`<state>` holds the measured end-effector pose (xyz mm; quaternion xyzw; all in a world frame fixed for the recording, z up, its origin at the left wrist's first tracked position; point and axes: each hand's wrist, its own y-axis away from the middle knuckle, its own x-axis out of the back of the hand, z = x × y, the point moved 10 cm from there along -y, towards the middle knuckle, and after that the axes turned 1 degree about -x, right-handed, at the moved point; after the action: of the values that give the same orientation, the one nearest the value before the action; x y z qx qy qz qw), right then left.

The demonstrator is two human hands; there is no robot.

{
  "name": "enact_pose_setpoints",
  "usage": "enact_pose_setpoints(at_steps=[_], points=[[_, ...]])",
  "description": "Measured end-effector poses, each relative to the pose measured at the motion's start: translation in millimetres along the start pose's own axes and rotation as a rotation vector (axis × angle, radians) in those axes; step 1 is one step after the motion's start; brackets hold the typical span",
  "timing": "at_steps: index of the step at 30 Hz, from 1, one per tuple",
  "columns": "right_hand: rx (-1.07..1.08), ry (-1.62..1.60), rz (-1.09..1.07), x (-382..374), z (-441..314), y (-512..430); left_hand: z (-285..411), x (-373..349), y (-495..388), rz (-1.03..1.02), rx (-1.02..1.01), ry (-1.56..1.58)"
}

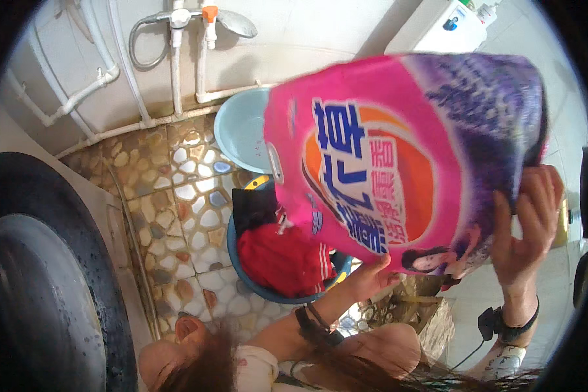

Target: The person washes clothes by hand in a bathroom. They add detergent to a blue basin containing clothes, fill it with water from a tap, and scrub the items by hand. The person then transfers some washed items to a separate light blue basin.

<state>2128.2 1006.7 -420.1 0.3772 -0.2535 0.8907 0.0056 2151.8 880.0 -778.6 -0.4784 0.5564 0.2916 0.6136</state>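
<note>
Both hands hold a large pink and purple plastic detergent bag (372, 161), which bears big printed writing. It lies tilted on its side in the air, with its cut-out handle end to the left. My left hand (372, 281) grips its lower edge, thumb on the printed front. At the right, the fingers of my right hand (526, 225) press against the bag's other end. The bag's left corner hangs over a blue basin (269, 294) with a red garment (284, 262) and black cloth (252, 208) inside; the bag hides part of both.
A light blue basin (240, 130) stands behind, partly covered by the bag. Along the wall run white pipes (176, 73) with a hand shower (235, 23). A large dark round vessel (49, 294) is at the left. The floor is pebble-patterned tile (196, 220).
</note>
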Motion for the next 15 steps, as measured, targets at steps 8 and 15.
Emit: enact_pose_setpoints(at_steps=[8, 15], points=[[-0.072, 0.097, -0.156, -14.0, 18.8, 23.4, 34.8, 15.5, 1.6, 0.102, -0.092, 0.058], [-0.104, 0.235, -0.111, 5.2, 44.6, 46.8, 20.5, 35.5, 2.1, 0.178, -0.059, 0.077]])
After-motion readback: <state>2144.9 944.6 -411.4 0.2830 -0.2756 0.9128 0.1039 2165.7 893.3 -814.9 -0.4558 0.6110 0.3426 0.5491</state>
